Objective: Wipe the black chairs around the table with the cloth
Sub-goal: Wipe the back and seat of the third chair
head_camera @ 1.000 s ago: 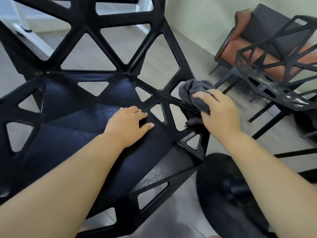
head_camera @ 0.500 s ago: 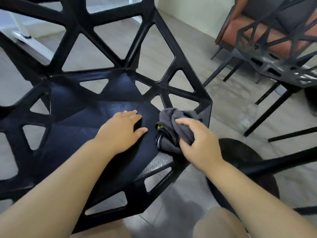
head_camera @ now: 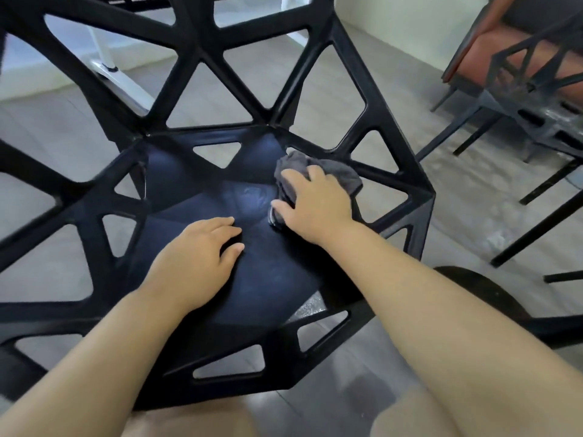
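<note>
A black chair (head_camera: 195, 190) with a lattice of triangular openings fills most of the head view, seen from above its seat. My right hand (head_camera: 315, 206) lies on a bunched grey cloth (head_camera: 334, 171) and grips it against the seat's back right part. My left hand (head_camera: 198, 260) rests on the seat's middle with its fingers loosely curved, holding nothing. A second black lattice chair (head_camera: 536, 99) stands at the upper right.
An orange and grey armchair (head_camera: 492, 48) sits against the wall behind the second chair. A round black table base (head_camera: 492, 298) lies on the grey floor at the right, under my right forearm. A white frame leg (head_camera: 107, 58) stands at the upper left.
My right hand has carried the cloth from the seat's right rim inward and back onto the seat surface. My left hand has stayed on the seat.
</note>
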Demonstrator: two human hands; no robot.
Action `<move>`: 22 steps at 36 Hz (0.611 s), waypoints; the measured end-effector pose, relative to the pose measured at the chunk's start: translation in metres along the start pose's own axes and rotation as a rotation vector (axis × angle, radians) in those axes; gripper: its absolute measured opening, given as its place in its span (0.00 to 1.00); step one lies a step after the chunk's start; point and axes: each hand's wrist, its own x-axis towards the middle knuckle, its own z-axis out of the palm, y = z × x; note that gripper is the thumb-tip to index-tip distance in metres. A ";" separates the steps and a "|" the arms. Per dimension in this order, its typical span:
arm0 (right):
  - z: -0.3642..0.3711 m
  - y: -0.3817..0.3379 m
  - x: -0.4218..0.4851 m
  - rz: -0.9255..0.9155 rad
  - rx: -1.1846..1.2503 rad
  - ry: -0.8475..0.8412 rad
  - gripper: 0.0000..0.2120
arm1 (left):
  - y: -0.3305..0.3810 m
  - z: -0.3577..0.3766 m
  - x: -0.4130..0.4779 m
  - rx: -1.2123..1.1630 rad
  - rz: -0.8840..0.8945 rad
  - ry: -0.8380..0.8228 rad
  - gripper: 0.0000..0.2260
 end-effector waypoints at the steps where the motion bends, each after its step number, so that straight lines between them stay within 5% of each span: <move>1: 0.003 -0.005 0.002 -0.061 0.040 -0.037 0.25 | -0.001 0.001 0.000 -0.004 -0.004 0.018 0.17; 5: 0.005 0.004 0.012 -0.209 0.060 -0.052 0.21 | -0.004 0.003 0.001 -0.022 -0.004 0.060 0.15; 11: 0.004 0.034 0.039 -0.095 -0.201 0.118 0.18 | -0.001 0.004 0.002 -0.016 -0.031 0.074 0.15; 16: 0.011 0.019 0.043 -0.017 -0.106 0.115 0.17 | 0.001 0.004 0.002 0.014 -0.039 0.076 0.15; 22: 0.002 0.038 0.033 -0.213 -0.111 0.084 0.16 | 0.001 0.003 0.001 0.017 -0.028 0.070 0.16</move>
